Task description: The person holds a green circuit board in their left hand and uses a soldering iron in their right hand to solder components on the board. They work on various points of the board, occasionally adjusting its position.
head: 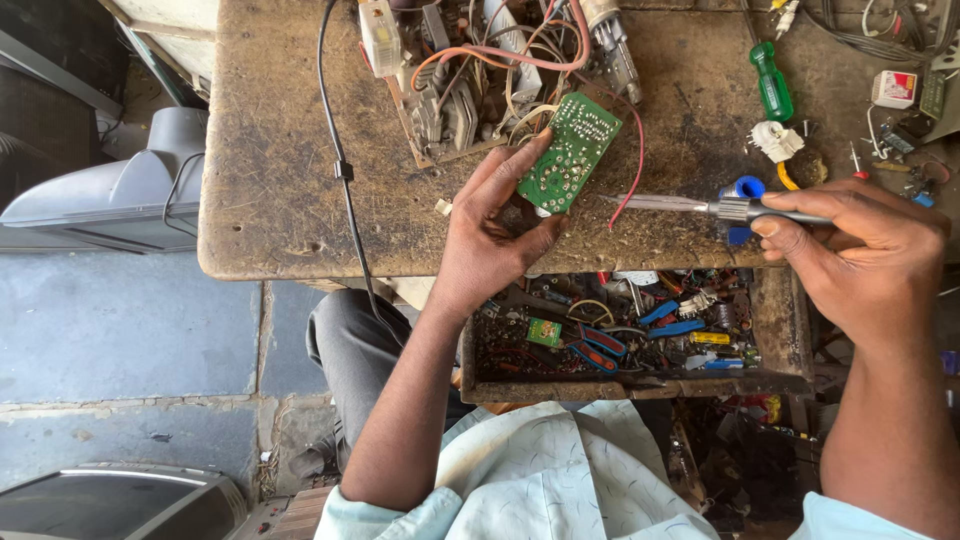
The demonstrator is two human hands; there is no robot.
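Over a worn wooden desk, the left hand pinches a small green circuit board solder-side up while the right hand grips a metal-tipped soldering iron, best kept steady, tip approaching squarely.

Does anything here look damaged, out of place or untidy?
Yes. The wooden bench top is badly worn and scorched-looking. The open drawer holds a loose jumble of tools and parts. Wires sprawl from the larger board.
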